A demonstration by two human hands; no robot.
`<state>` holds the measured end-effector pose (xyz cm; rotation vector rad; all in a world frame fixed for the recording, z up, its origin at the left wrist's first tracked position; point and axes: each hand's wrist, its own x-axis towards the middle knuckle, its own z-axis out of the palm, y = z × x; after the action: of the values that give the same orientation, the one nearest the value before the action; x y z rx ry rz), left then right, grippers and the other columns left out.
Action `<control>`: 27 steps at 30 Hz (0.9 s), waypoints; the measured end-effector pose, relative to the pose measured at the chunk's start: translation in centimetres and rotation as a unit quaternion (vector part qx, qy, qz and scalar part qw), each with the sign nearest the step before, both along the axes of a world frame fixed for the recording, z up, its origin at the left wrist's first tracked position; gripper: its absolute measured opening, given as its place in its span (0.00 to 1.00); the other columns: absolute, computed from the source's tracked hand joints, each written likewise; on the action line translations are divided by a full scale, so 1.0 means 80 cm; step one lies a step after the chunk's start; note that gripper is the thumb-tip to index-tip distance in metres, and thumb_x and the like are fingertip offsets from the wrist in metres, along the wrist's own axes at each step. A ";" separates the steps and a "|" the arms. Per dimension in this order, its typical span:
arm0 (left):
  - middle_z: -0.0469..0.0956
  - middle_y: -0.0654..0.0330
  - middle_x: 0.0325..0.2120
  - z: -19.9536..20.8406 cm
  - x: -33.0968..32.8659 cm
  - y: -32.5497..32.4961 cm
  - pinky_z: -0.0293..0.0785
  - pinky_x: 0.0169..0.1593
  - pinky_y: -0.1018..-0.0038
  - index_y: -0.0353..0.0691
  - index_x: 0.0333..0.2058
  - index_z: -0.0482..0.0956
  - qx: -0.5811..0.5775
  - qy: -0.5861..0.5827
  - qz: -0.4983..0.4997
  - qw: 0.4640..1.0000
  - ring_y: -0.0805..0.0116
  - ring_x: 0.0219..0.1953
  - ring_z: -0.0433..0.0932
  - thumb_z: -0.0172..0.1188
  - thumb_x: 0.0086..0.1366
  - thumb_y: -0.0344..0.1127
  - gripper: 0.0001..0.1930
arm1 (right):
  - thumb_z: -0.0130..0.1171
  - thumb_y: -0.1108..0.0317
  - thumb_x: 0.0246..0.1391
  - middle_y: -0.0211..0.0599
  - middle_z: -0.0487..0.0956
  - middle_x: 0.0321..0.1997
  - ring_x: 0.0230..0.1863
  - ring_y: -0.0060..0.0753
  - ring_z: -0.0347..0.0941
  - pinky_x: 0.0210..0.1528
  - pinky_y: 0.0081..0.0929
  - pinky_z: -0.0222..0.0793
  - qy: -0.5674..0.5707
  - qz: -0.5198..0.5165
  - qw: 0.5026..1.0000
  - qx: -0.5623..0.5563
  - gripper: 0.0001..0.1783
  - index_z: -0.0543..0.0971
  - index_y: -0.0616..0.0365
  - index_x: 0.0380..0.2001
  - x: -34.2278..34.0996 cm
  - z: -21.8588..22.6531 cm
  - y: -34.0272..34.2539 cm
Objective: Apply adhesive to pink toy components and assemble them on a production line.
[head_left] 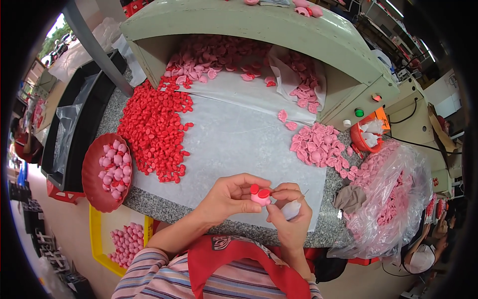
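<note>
Both hands pinch one small pink plastic piece with red caps (260, 196) above the tabletop's near edge.
The left hand (230, 195) and right hand (291, 214) have fingers pressed closed on it; the right also holds a thin pin. Beyond lie a heap of loose red plastic caps (155, 127), a pile of pink pieces (318, 145), and a red round tray (92, 172) at left.

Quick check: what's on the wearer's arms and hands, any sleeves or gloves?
Both hands are bare: no gloves, rings or watch visible on the left hand or right hand. Forearms are uncovered. Pink striped short sleeves with purple and white bands show at the bottom, under a red apron with a dark printed patch.
</note>
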<state>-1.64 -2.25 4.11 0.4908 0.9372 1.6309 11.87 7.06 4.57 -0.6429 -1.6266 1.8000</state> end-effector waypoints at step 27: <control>0.75 0.58 0.33 -0.003 0.015 0.013 0.74 0.29 0.78 0.37 0.34 0.74 -0.005 0.617 0.105 0.780 0.73 0.29 0.76 0.69 0.42 0.30 0.18 | 0.54 0.83 0.41 0.42 0.72 0.44 0.22 0.14 0.67 0.19 0.12 0.65 -0.045 0.004 0.997 -0.059 0.14 0.73 0.64 0.36 -0.001 0.000 0.007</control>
<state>-0.43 -1.24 3.89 1.5913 1.9957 1.3679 11.75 7.59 4.57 -0.7822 -1.5920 1.9097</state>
